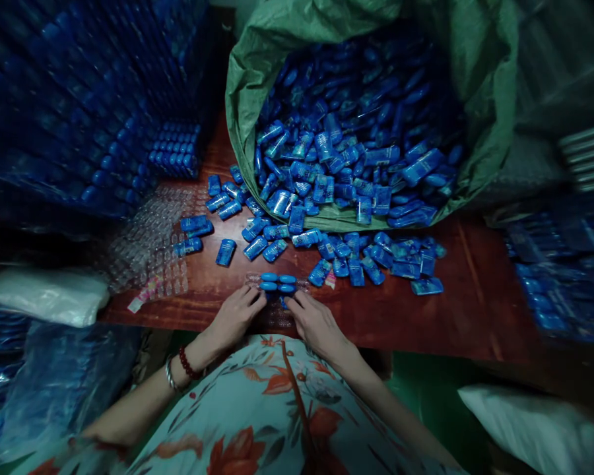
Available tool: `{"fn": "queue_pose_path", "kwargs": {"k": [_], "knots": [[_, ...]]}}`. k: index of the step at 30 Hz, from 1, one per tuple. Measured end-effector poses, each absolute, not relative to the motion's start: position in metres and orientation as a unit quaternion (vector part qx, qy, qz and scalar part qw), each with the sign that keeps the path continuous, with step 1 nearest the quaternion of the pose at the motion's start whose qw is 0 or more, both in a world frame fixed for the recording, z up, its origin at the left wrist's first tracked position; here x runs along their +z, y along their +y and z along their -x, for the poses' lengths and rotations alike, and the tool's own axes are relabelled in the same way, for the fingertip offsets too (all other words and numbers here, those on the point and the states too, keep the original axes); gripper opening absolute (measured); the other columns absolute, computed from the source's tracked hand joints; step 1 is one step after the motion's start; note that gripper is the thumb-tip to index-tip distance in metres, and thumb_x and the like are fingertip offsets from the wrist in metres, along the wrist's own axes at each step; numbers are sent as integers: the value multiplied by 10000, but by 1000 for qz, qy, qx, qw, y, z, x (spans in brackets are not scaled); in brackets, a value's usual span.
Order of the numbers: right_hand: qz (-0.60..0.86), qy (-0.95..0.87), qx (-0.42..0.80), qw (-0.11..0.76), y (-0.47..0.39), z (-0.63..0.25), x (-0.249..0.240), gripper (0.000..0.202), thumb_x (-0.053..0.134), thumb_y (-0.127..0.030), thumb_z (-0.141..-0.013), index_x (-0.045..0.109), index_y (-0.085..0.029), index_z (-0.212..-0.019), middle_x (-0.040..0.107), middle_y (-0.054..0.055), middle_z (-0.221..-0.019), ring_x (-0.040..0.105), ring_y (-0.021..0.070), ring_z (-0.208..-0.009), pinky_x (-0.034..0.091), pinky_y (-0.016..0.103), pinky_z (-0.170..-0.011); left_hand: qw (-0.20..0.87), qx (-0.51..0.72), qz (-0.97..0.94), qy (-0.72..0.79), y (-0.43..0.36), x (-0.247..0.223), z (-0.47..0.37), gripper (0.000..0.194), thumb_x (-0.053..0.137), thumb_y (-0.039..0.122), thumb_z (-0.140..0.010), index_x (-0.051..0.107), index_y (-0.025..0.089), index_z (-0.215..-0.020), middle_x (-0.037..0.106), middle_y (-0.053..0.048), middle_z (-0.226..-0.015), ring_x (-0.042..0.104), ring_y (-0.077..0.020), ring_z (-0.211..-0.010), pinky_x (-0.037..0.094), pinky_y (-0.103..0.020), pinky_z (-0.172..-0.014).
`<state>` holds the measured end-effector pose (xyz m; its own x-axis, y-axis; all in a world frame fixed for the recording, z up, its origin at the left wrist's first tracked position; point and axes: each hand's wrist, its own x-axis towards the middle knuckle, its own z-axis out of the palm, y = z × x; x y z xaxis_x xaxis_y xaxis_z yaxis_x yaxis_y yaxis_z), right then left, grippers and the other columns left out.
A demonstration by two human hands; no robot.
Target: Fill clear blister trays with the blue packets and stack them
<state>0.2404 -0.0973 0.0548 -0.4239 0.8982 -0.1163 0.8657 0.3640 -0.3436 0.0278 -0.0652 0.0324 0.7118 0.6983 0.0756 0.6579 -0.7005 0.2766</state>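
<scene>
A clear plastic blister tray lies at the table's front edge, close against my body. Several small blue packs sit in two short rows in its far part. My left hand is at the tray's left side, fingers bent together beside the packs. My right hand mirrors it on the right, fingertips curled in by a bit of blue between the hands. What either hand pinches is hidden by the fingers. A beaded bracelet and a silver bangle circle my left wrist.
A big green sack spills blue packs onto the brown table. Clear blister sheets lie left, before stacks of filled trays. More blue packs are at right. A white bag is at left.
</scene>
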Motion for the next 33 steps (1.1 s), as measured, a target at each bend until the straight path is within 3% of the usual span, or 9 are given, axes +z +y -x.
{"fn": "queue_pose_path", "kwargs": {"k": [8, 12, 17, 20, 22, 27, 29, 33], "knots": [[554, -812, 184, 6, -87, -231, 57, 266, 450, -67, -869, 566, -200, -1069, 584, 76, -1039, 579, 209, -969, 489, 304, -765, 74, -18, -952, 296, -54, 44, -58, 230, 429, 96, -879, 565, 120, -1064, 606, -134, -1034, 554, -237, -959, 485, -362, -825], [571, -809, 142, 14, -84, -230, 49, 285, 466, -101, -879, 580, -204, -1119, 602, 90, -1024, 600, 210, -904, 492, 305, -739, 57, -4, -956, 289, -51, 40, -64, 224, 426, 102, -891, 574, 114, -1060, 615, -138, -1021, 564, -233, -962, 479, -364, -835], [582, -799, 82, 130, -99, -245, 33, 333, 475, -239, -920, 553, -207, -1243, 629, 94, -986, 614, 211, -849, 499, 321, -738, 56, 150, -929, 334, -41, 34, -44, 313, 438, 160, -909, 541, 153, -1204, 621, -134, -1067, 566, -235, -996, 471, -361, -837], [600, -763, 93, 221, -91, -262, 31, 343, 399, -169, -932, 580, -221, -1220, 636, 80, -980, 610, 181, -881, 490, 291, -779, 99, 210, -860, 455, -15, 33, -33, 280, 396, 206, -929, 589, 160, -1128, 631, -117, -967, 580, -222, -915, 481, -346, -787], [587, -768, 114, 230, -65, -271, 37, 376, 367, -92, -907, 615, -217, -1159, 640, 67, -958, 598, 176, -909, 479, 281, -791, 126, 195, -816, 529, 10, 33, -33, 257, 418, 227, -922, 593, 145, -1091, 627, -122, -984, 583, -227, -929, 480, -345, -800], [433, -885, 164, 43, 29, -257, 53, 418, 419, -34, -844, 588, -229, -1173, 623, 50, -1102, 579, 190, -998, 444, 279, -775, 181, 13, -816, 549, 58, 34, -50, 468, 545, 228, -848, 425, 120, -1288, 641, -143, -1055, 624, -249, -946, 478, -306, -751], [395, -904, 165, -3, 54, -241, 51, 417, 438, -56, -845, 554, -225, -1209, 617, 57, -1114, 604, 196, -941, 444, 282, -728, 188, -37, -825, 532, 63, 35, -55, 438, 510, 189, -850, 429, 102, -1272, 645, -155, -1055, 640, -248, -901, 477, -302, -722], [377, -915, 131, -62, 69, -226, 44, 431, 436, -71, -851, 487, -182, -1264, 585, 105, -1163, 618, 218, -909, 444, 304, -710, 185, -27, -837, 515, 60, 34, -44, 446, 473, 149, -848, 433, 172, -1291, 562, -149, -1247, 647, -215, -903, 478, -283, -729]]}}
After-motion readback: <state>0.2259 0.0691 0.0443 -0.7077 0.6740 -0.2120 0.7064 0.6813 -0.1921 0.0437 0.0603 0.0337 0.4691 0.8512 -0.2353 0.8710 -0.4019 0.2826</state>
